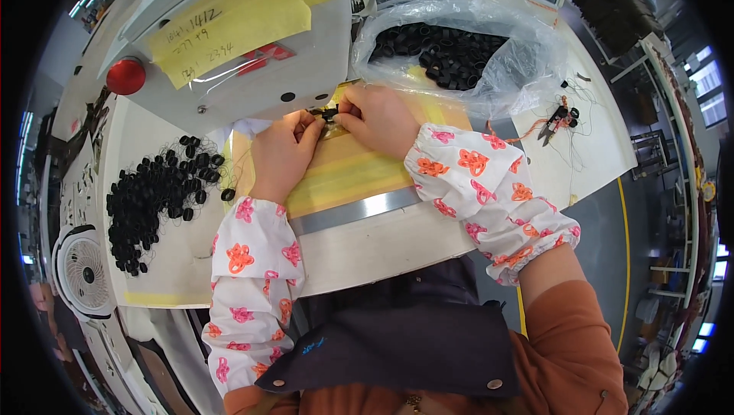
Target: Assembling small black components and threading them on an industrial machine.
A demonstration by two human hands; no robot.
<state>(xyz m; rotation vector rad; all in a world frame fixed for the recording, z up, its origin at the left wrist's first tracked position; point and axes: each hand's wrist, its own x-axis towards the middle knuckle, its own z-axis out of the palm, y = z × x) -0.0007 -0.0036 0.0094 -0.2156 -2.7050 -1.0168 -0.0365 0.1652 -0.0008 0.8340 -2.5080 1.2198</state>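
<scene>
My left hand and my right hand meet under the head of a white sewing machine. Both pinch a small black loop piece lying on the yellow-taped machine bed. The fingertips of both hands touch the piece from either side. White sleeve covers with orange and pink flowers reach to both wrists. The needle area is mostly hidden by the machine head and my fingers.
A pile of black loops lies on the table to the left. A clear plastic bag with more black loops sits at the back right. Thread snips lie to the right. A small fan stands at the lower left.
</scene>
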